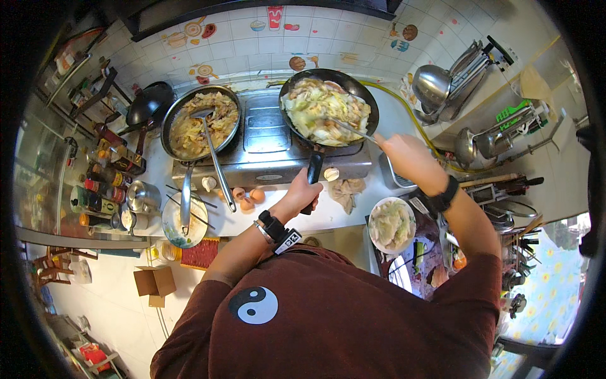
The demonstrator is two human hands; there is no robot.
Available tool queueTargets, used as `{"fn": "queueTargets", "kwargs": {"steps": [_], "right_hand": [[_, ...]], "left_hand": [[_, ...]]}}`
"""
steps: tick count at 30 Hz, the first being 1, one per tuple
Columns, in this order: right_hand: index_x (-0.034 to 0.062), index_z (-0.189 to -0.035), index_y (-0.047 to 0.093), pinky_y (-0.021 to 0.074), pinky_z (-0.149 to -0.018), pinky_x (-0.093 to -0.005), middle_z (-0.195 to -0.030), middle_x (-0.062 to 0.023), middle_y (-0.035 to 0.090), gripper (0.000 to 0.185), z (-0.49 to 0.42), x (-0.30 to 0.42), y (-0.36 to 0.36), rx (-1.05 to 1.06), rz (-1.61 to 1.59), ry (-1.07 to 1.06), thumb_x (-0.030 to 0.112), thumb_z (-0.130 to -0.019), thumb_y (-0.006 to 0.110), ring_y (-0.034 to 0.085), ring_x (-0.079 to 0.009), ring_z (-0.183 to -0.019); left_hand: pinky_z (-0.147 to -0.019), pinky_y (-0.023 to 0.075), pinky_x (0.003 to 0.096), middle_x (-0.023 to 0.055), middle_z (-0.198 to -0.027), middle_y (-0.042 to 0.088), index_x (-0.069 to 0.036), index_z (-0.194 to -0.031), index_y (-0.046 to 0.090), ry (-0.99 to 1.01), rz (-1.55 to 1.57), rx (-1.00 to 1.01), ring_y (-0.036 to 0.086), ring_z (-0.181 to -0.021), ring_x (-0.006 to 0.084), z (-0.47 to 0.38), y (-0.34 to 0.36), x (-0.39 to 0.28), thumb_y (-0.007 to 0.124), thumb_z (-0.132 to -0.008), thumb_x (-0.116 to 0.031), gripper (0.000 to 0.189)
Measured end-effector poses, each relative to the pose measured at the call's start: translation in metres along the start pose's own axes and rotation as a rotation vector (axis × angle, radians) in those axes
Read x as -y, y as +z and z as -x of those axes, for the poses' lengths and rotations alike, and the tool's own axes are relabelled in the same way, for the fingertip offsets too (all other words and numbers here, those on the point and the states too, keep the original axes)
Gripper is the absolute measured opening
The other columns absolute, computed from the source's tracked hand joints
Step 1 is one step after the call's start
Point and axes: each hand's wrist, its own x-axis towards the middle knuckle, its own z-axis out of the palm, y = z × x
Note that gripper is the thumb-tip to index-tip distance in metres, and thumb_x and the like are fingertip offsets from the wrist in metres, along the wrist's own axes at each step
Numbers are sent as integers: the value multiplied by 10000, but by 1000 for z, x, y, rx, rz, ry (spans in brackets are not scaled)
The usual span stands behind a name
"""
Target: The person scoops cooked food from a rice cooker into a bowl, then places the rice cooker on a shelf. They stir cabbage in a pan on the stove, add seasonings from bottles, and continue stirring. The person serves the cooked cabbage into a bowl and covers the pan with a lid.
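My left hand (304,190) is wrapped around the black handle (315,166) of a dark wok (371,102) on the right burner of a steel gas stove (268,124). Chopped cabbage (322,111) mixed with pieces of what looks like meat fills the wok. In my right hand (409,156) is a metal spatula (352,129), its blurred head down among the cabbage. On the left burner stands a second pan (165,137) of cooked food (203,125), with another metal spatula (213,161) resting in it and its handle hanging over the stove's front.
Eggshells (246,199) and a crumpled cloth (348,193) lie before the stove. A plate (173,222) with chopsticks is at left, near bottles (106,189). At right, a bowl of pale food (392,225) stands beside me; ladles (432,87) hang on the wall. A yellow hose (407,102) curves behind.
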Motion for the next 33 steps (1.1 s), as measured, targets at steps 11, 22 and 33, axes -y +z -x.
{"fn": "queueTargets", "kwargs": {"steps": [11,22,33], "right_hand": [[97,-1153,647,532,-664,-465,-844,-156,676,355,-8,-17,-26,-29,6,-44,9,-815,585,672,-351,-821],[149,-1110,690,528,-696,-470,-821,-152,677,312,13,-30,-96,134,9,60,42,-830,606,673,-355,-815],[250,-1136,708,543,-670,-425,-811,-112,697,347,22,-55,-96,101,160,24,117,-832,608,691,-311,-792]], "left_hand": [[-382,452,336,61,-637,518,-1,-1107,394,20,23,16,522,-439,155,-2,-1,0,571,-875,-42,295],[-374,453,337,61,-621,512,8,-1121,380,4,44,32,519,-429,159,-3,-4,3,579,-865,-36,328],[-374,444,337,57,-631,506,4,-1104,374,14,47,26,510,-427,158,-2,-2,2,571,-871,-36,308]]}}
